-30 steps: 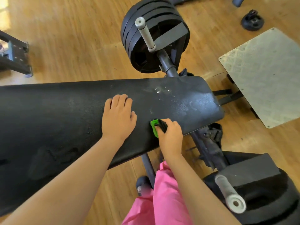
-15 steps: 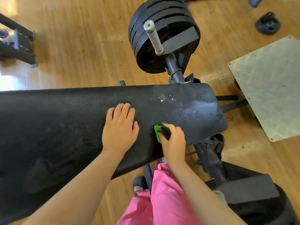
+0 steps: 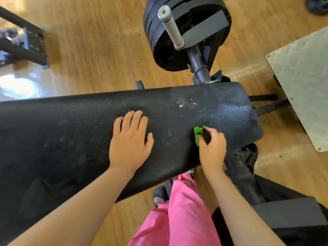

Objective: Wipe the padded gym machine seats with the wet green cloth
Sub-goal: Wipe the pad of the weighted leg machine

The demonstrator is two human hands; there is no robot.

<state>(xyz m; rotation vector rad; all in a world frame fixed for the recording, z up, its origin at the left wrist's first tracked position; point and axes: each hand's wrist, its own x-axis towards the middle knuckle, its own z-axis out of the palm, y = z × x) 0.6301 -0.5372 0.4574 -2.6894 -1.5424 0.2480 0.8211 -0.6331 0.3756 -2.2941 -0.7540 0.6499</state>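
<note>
A wooden floor [image 3: 99,50] is seen beneath everything, and across it a long black padded seat [image 3: 71,139] is stretched from the left edge to a rounded end at the right. Beyond the seat's far edge a stack of black plates [image 3: 159,41] is carried on a bar, and a grey metal footplate [image 3: 305,82] is seen at the far right, well apart from the seat. A pink trouser leg [image 3: 181,219] is visible below the seat's near edge. The left hand [image 3: 130,142] is laid flat on the middle of the seat, fingers straight and slightly spread, nothing being held; the body is probably being steadied by it. The right hand [image 3: 213,150] is curled tightly round the bunched green cloth [image 3: 197,134], which is pressed to the seat near its right end, just inside the near edge; a dark patch is shown against the green, and whether it is a fold or something else cannot be told. A few droplets [image 3: 181,103] and a dull smear are left on the surface between the cloth and the far edge. The cloth is judged to be light, soft and limp, best kept wadded in the palm so that pressure is spread. The seat is judged to be heavy, fixed, slightly yielding and slick where wet, so firm overlapping strokes are called for, with the left stretch apparently not yet wiped.
</note>
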